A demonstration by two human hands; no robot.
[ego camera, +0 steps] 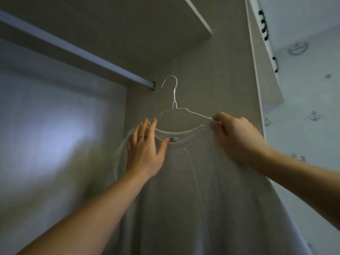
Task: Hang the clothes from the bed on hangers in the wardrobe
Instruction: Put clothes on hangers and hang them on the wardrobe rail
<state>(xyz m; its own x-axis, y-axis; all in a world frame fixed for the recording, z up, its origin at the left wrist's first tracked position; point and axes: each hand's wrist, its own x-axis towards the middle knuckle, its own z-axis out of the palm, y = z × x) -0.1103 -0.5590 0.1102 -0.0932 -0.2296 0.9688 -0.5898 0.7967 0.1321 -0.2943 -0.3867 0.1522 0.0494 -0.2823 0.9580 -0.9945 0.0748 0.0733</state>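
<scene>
A white T-shirt (193,181) hangs on a thin white wire hanger (173,100), held up inside the wardrobe. The hanger's hook is free in the air, just right of the end of the rail (77,50) and a little below it. My right hand (237,138) pinches the shirt's right shoulder together with the hanger's right arm. My left hand (145,150), with a ring on it, lies flat with spread fingers on the shirt's left shoulder, by the collar. The hanger's left arm is partly hidden behind those fingers.
The wardrobe's beige back wall (211,80) is right behind the hanger. A shelf (198,17) sits above. The wardrobe's side panel (257,70) stands at the right, with anchor-patterned wallpaper (309,107) beyond. A pale, blurred surface (46,126) fills the left.
</scene>
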